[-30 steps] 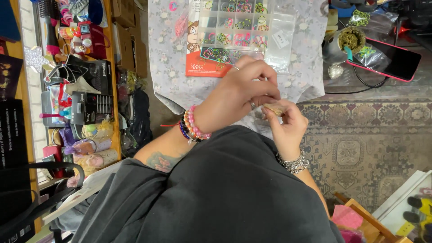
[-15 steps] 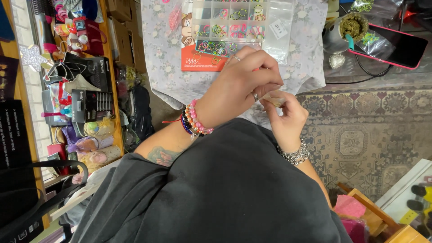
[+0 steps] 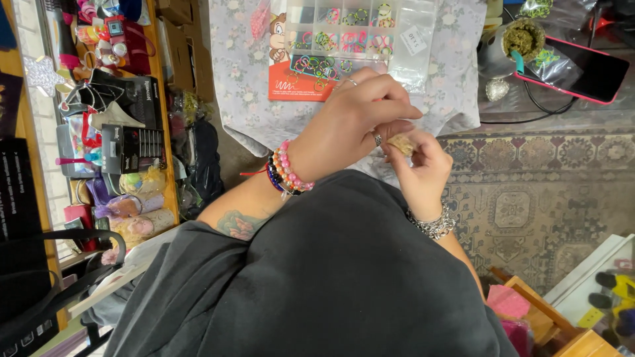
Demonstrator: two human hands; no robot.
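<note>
Head view: a small tan piece (image 3: 401, 143) is pinched between the left hand (image 3: 350, 125) and the right hand (image 3: 423, 168), just below the clear bead organiser (image 3: 357, 30). Fingertips are best kept close (what the piece is cannot be told), so nothing slips.

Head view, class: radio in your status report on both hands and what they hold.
Left hand and right hand pinch a small tan piece together. Clear compartment box of coloured loops beyond, untouched. Nothing in the way.
</note>
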